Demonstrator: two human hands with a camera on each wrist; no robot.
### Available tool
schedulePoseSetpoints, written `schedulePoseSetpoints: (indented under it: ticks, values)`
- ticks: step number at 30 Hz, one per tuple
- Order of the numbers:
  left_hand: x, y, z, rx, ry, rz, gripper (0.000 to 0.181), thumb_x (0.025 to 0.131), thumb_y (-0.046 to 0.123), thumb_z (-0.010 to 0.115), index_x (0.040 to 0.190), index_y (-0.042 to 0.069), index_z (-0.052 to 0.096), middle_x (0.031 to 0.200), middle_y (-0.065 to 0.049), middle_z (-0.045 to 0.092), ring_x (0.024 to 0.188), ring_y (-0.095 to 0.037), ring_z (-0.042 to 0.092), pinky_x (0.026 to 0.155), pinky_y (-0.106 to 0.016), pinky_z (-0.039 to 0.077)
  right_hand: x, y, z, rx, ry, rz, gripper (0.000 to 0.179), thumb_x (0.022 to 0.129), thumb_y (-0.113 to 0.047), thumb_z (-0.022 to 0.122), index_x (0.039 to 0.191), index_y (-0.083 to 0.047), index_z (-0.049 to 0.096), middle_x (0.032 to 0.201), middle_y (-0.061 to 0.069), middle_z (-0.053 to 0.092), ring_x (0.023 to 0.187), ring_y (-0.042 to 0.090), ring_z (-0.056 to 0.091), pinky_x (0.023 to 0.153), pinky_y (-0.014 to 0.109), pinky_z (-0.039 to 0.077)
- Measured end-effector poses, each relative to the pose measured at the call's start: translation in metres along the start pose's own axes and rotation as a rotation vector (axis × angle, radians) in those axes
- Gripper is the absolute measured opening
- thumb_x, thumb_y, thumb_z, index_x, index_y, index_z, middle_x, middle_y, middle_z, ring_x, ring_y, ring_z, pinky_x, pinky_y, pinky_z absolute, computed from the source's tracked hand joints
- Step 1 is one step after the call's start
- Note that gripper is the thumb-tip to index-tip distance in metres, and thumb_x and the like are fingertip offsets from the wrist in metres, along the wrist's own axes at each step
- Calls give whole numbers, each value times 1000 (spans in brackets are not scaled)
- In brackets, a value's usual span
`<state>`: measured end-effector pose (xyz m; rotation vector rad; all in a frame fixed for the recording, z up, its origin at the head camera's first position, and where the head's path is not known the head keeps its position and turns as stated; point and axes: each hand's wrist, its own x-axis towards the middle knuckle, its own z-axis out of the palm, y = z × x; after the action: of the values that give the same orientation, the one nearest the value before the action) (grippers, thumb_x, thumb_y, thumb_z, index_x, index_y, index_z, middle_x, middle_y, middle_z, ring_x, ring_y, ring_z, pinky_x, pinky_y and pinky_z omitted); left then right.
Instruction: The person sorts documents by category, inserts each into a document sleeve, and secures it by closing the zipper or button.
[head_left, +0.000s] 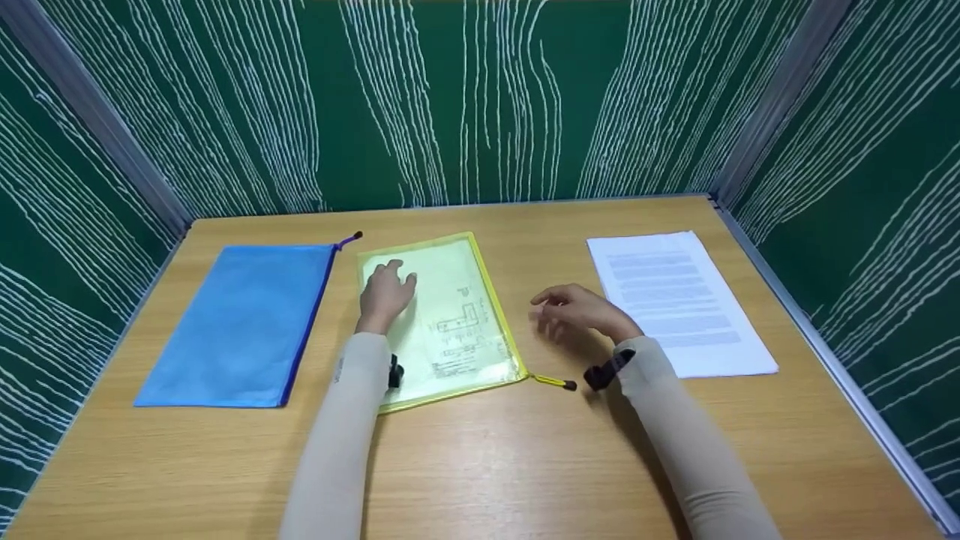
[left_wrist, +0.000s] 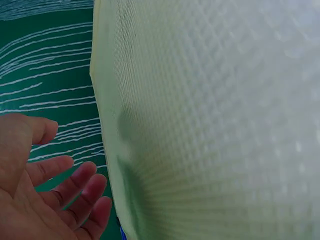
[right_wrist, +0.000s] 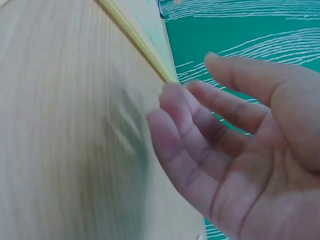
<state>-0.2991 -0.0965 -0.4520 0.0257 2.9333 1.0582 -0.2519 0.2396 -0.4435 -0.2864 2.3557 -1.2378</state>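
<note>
A yellow-edged zip folder (head_left: 431, 281), its see-through mesh front showing a sheet with printed drawings, lies in the middle of the table. Over its left part hovers my left hand (head_left: 385, 296), fingers loosely bent and holding nothing. The left wrist view shows a gap between that hand (left_wrist: 60, 195) and the mesh folder (left_wrist: 215, 110). My right hand (head_left: 577, 307) is above the wood between the folder and a stack of printed paper (head_left: 667, 274). Its fingers curl loosely around nothing. In the right wrist view, the folder's yellow edge (right_wrist: 137, 42) runs beyond the right fingertips.
To the left lies a blue zip folder (head_left: 240, 322) with a purple zip pull (head_left: 347, 240) at its top right corner. The yellow folder's zip pull (head_left: 555, 382) points right at its near corner. Green panels (head_left: 510, 112) with white lines surround the wooden table (head_left: 480, 465).
</note>
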Motion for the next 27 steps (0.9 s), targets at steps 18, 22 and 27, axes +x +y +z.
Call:
schedulePoseSetpoints:
  ticks: [18, 22, 27]
  values:
    - [-15, -45, -31, -137, -108, -217, 65, 100, 37, 41, 150, 0, 23, 150, -29, 27, 136, -44, 33, 109, -54, 34, 40, -11, 27, 197, 115, 144, 43, 97, -21, 54, 134, 1, 51, 108, 14, 63, 80, 15, 63, 71, 28, 56]
    - [-15, -47, -36, -171, -159, -239, 67, 101, 36, 40, 151, -3, 19, 152, -29, 26, 139, -43, 29, 111, -53, 32, 45, -14, 34, 207, 123, 141, 42, 96, -21, 55, 132, 2, 54, 107, 16, 65, 80, 16, 65, 71, 29, 58]
    - [-18, -47, -41, -179, -201, -252, 69, 101, 36, 41, 150, -6, 18, 151, -29, 28, 137, -42, 33, 110, -51, 34, 47, -21, 41, 191, 103, 117, 42, 95, -16, 58, 131, 4, 54, 112, 20, 65, 81, 17, 67, 72, 31, 59]
